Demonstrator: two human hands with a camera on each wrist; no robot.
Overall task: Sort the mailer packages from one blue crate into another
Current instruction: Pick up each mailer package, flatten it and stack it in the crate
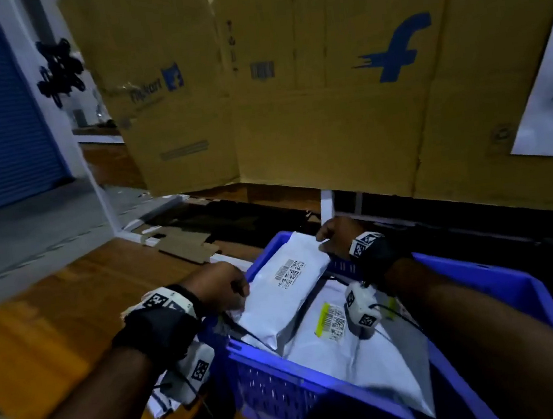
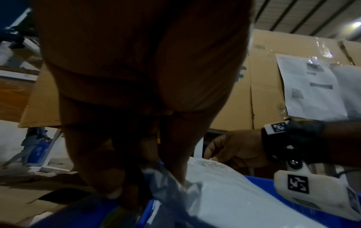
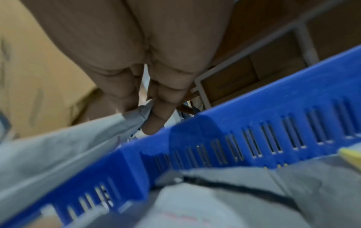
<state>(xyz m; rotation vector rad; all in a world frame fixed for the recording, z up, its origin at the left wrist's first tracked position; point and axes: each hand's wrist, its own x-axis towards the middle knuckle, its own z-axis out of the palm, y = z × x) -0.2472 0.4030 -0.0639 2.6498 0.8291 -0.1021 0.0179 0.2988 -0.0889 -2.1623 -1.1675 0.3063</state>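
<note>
Both hands pinch one white mailer (image 1: pixel 285 285) – the left hand (image 1: pixel 216 286) at its near-left edge, the right hand (image 1: pixel 335 240) at its far corner – over the far-left corner of a blue crate (image 1: pixel 282 394). Its long axis runs diagonally, label up. At least one more mailer (image 1: pixel 353 355) remains inside, so sorting looks unfinished.

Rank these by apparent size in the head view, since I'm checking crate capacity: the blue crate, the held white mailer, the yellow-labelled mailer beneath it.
1. blue crate, clearly largest.
2. yellow-labelled mailer.
3. held white mailer; the lower one is partly covered and nearer the camera, so this order is unsure.
</note>
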